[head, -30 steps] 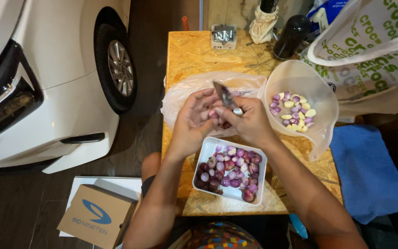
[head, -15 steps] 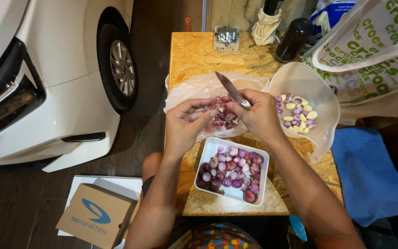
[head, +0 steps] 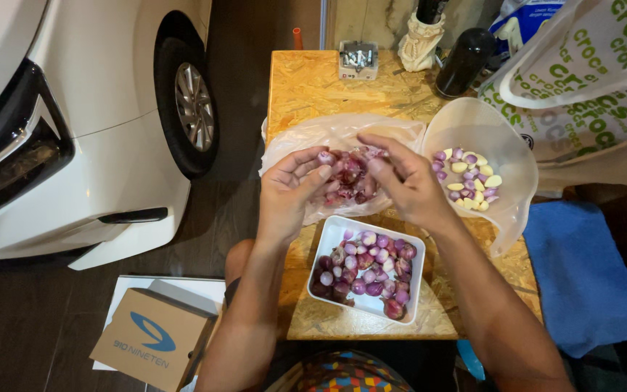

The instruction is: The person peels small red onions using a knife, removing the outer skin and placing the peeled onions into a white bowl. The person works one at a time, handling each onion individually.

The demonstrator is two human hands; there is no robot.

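both hands work over a thin clear plastic sheet [head: 306,141] spread on the chipboard table [head: 313,83], just beyond the white square dish [head: 328,250], which serves as the landmark here. the left hand [head: 292,192] has its grip closed lightly on a small purple shallot [head: 326,157], pinched between thumb and fingertips at the top of the hand. the right hand [head: 408,185] is half curled, thumb and fingers drawn toward each other over the heap of shallot skins [head: 350,181] on the sheet; whether its grip is actually clamped on anything cannot be told, since the fingers hide what is under them. the two hands are near each other, with the heap between them.

the white square dish sits nearer the person than the hands and is filled with purple shallots [head: 368,265], some shiny and peeled-looking. to the right of the dish and further away stands a translucent plastic bowl [head: 506,149] holding pale cloves and purple pieces [head: 469,174]. far beyond the dish, at the table's back edge, are a small box of metal bits [head: 358,58] and a dark bottle [head: 466,62]. to the right of the dish, off the table, lies a blue cloth [head: 582,276]. left of the dish, on the floor, a cardboard box [head: 154,341] sits beside a white car [head: 74,131].
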